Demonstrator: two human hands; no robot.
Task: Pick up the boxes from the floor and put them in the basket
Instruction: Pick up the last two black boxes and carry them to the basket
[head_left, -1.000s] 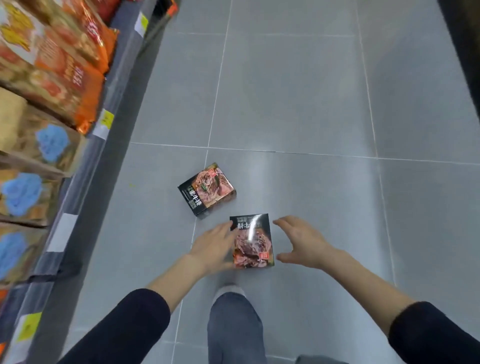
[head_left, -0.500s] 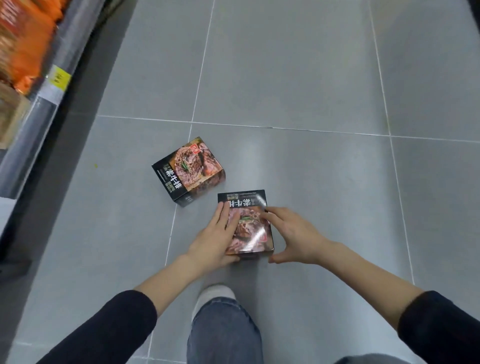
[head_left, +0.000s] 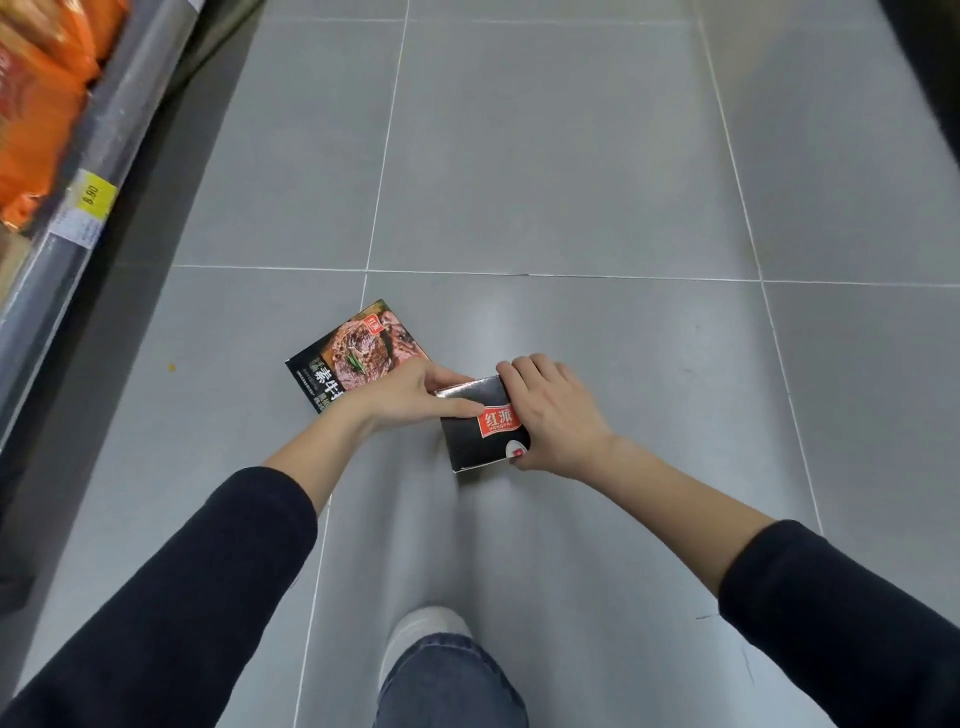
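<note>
Light is even, cool and moderately bright, from overhead. The grey floor (head_left: 545, 156) shows a soft pale sheen mid-frame. The glossy top of the black box (head_left: 470, 421) catches white glare. There is a dark shadow band under the shelf (head_left: 98, 140) at left, and the top right corner is near black. The orange packets (head_left: 36, 104) are smeared, out of focus. Toward the edges the grout lines (head_left: 385, 156) bow from wide-angle distortion.

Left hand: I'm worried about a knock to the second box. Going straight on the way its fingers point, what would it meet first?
The black box it grips, then probably the right hand on its far side. The steak box lies beside the left hand, off that line.
</note>
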